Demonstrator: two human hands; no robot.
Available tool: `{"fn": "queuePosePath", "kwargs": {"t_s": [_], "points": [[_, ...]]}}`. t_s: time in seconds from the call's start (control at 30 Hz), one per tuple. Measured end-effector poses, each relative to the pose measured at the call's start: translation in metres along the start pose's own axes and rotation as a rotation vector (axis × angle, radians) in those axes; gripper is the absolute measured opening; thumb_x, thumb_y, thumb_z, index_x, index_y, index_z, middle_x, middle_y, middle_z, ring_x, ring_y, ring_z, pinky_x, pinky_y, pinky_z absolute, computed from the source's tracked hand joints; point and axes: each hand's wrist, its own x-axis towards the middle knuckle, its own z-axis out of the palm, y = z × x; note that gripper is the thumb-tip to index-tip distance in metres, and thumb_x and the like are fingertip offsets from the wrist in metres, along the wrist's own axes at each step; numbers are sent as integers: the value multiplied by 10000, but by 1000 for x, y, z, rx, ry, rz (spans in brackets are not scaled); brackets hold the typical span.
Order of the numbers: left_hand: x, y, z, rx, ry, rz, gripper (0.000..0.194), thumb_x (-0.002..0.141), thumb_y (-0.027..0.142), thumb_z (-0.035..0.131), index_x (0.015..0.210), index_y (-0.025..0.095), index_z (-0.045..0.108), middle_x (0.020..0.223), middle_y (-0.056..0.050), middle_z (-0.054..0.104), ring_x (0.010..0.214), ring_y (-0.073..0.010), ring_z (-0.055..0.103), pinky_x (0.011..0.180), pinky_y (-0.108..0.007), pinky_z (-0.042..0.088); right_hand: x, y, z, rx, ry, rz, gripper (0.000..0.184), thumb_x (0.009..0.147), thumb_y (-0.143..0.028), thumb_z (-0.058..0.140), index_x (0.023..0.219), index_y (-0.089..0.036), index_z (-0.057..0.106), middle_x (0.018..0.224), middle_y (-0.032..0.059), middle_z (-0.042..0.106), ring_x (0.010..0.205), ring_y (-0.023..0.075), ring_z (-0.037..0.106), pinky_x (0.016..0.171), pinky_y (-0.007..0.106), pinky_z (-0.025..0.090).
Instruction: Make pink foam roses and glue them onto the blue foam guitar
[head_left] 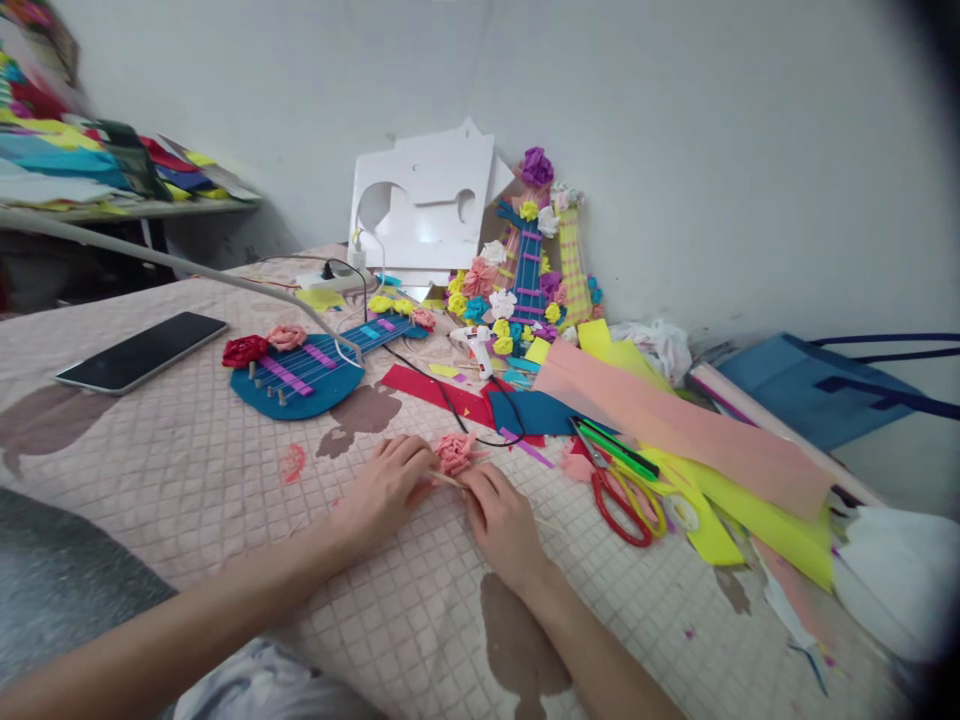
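Note:
Just in front of me, a pink crepe-paper flower (454, 453) sits between my hands at the end of a thin pale stick (448, 480). My left hand (390, 490) pinches the stick near the flower, its fingers bent together. On the other side, my right hand (501, 515) has thumb and fingers closed on the same stick, whose thin end shows past the knuckles. The fingertips partly hide the flower's underside. Beyond my hands lies a blue paper guitar (319, 385) with strings, purple strips and paper flowers on it.
Red-handled scissors (621, 510), a green cutter (619, 447) and pink crepe paper (675, 420) lie at the right. A white glue gun (477, 348) with a black cord stands behind. At left rests a phone (146, 352); a pale cable (187, 262) crosses above the table.

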Motion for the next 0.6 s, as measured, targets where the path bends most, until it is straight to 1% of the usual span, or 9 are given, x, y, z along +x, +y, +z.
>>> {"fn": "queuePosePath", "kwargs": {"t_s": [0.13,0.27,0.47,0.6], "points": [[1,0,0,20,-7,7,71,880,199,558,950,190,545,974,-37,570,926,-212,494,808,-361,376,1,0,1,-1,-13,-6,245,900,-101,418,1075,-192,564,999,81,587,955,220,574,790,339,515],[1,-1,0,14,-15,23,53,890,183,538,940,187,555,967,-36,572,911,-203,492,811,-352,370,1,0,0,-7,-12,-5,234,900,-102,427,1064,-187,573,989,81,591,933,215,578,797,336,515],[0,-2,1,22,-26,31,104,889,128,506,946,190,567,969,-38,575,913,-204,489,819,-359,362,0,1,-2,-31,-43,5,250,894,-99,445,1079,-202,577,996,80,588,957,215,573,812,327,513],[0,-3,-1,37,-28,44,101,913,171,478,915,186,578,942,-45,578,896,-204,496,814,-361,367,-1,0,-4,-35,-62,4,245,892,-95,447,1070,-200,579,994,79,586,952,215,569,797,323,513]]}}
